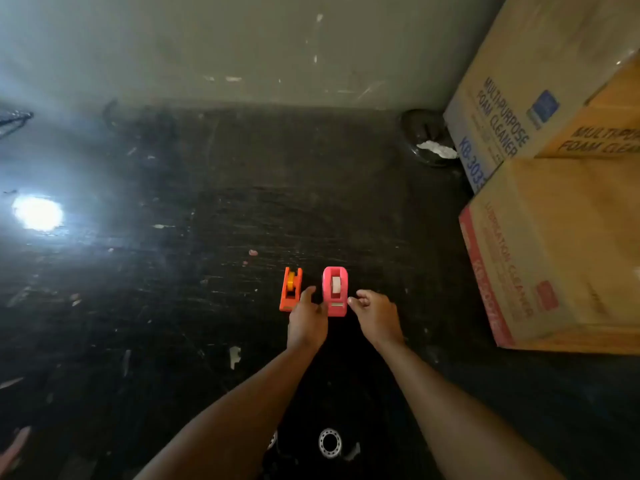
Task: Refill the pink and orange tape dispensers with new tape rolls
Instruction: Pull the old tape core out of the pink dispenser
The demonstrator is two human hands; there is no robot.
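Two tape dispensers stand side by side on a dark, scratched tabletop [207, 237]. The orange dispenser [290, 289] is on the left with a yellow hub in its cradle. The pink dispenser [335, 291] is on the right and carries a pale roll of tape. My left hand [307, 320] rests between them, its fingers touching the pink dispenser's left side and near end. My right hand [377, 315] is just right of the pink dispenser, fingers curled, fingertips at its near right corner. Neither hand lifts anything.
Stacked cardboard boxes [554, 168] fill the right side. A dark round object with white scraps [429, 140] sits at the back by the wall. A metal ring-shaped part [329, 442] lies near me between my forearms. Bright glare [38, 213] marks the left.
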